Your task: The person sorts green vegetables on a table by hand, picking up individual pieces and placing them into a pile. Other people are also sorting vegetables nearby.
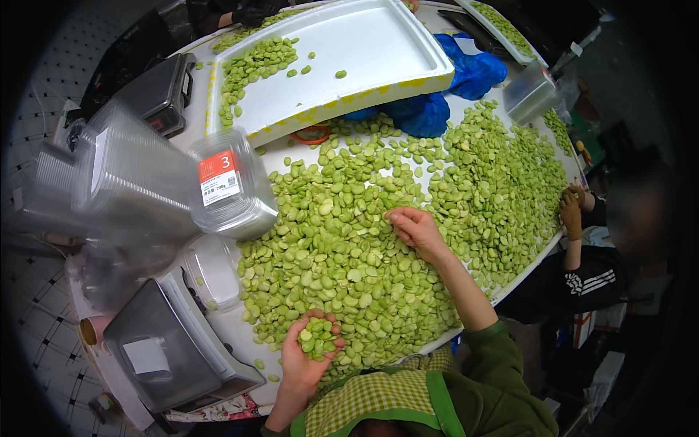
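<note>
Green beans (317, 341) fill the left hand (299, 365), long axes pointing variously.

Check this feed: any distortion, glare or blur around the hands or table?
Head view: fisheye rim is black, and lines of the tiled floor curve at left; same head view: left hand, right hand and green beans look fairly sharp; stacked clear tubs look hazy with reflections, and the white foam tray is bright, with little detail.
</note>
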A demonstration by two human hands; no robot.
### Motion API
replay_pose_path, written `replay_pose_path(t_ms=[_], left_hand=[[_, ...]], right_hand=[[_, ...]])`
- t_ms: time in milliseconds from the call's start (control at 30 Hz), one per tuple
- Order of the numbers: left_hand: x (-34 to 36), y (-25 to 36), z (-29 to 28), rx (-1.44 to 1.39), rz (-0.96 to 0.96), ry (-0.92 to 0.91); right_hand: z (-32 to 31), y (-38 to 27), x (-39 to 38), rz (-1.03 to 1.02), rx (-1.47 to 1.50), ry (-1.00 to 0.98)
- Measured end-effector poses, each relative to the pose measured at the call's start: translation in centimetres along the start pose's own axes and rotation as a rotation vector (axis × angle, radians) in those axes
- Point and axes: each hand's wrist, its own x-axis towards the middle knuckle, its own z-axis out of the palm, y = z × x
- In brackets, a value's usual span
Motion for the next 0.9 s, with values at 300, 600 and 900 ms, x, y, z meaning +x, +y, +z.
replay_pose_path(t_ms=[300, 600, 900], left_hand=[[0.3, -0.3, 0.5, 0.022, -0.022, -0.042], [-0.1, -0.5, 0.7, 0.038, 0.003, -0.011], [0.1, -0.5, 0.2, 0.041, -0.004, -0.015]], right_hand=[[-1.4, 0.7, -0.7, -0.564, -0.795, 0.028], [0.8, 1.1, -0.1, -0.601, -1.310, -0.046], [-0.5, 0.2, -3.5, -0.585, -1.433, 0.138]])
